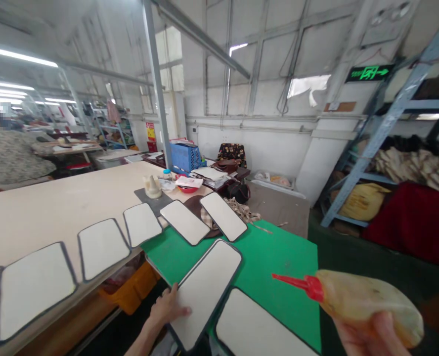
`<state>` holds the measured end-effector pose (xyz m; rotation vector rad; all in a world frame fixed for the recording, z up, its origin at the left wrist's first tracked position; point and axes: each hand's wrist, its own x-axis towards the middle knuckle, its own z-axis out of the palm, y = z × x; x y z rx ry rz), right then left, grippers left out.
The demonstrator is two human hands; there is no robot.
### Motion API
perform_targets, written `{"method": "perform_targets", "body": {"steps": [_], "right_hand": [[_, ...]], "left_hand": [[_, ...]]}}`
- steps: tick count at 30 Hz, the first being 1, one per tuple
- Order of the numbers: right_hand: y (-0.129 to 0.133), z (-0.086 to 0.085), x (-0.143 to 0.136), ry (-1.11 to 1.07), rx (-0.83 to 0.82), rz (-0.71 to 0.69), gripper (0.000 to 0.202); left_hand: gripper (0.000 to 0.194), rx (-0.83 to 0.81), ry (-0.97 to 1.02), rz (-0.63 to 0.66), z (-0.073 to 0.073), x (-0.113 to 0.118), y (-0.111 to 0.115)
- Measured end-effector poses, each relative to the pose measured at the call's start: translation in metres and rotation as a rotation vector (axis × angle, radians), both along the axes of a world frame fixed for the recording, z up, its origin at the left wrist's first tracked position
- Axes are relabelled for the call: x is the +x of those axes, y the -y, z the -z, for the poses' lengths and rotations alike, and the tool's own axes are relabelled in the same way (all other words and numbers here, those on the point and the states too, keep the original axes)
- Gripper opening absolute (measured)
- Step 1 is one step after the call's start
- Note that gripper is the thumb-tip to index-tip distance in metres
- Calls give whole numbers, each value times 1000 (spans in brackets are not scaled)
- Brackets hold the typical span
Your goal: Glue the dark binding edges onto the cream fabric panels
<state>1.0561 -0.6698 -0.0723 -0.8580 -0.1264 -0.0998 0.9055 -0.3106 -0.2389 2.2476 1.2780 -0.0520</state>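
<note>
White panels [36, 291]: several with dark edges stand in a row along the near edge of the pale table [74, 183], from the left border towards the middle; the leftmost is cut off.
Patterned top [14, 153]: worn by another person, far left beyond that table.
Orange bin [134, 289]: below the table's near edge.
Pale holder [153, 188]: on a dark mat, behind the row.
Left hand [169, 306]: holding the long panel's left edge, thumb on the white face; the grip underneath is hidden.
Long panel [210, 289]: slanting, near end towards the wearer, far end over the green board [282, 257].
Far pair [224, 216]: two more panels at the green board's far left edge, side by side.
Near right panel [258, 326]: beside the long one, cut by the lower border.
Squeeze bottle [368, 299]: cloudy, its red nozzle [293, 282] pointing left above the green board.
Right hand [371, 333]: wrapped round the bottle, thumb on its side.
Metal rack [393, 118]: far right, holding cloth bundles.
</note>
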Motion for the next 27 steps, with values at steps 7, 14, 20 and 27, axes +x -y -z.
{"method": "perform_targets", "body": {"steps": [7,14,20,27], "right_hand": [[-57,-38,-24,-374,107,126,38],[-81,-41,-36,-371,66,162,34],[-94,-44,-37,-393,38,132,39],[-100,-52,-21,-333,128,51,34]], "left_hand": [[74,-125,112,135,29,-9,-37],[69,6,-41,216,16,-16,-52],[61,167,-119,263,-3,-5,-45],[61,-126,95,270,-12,15,-56]]}}
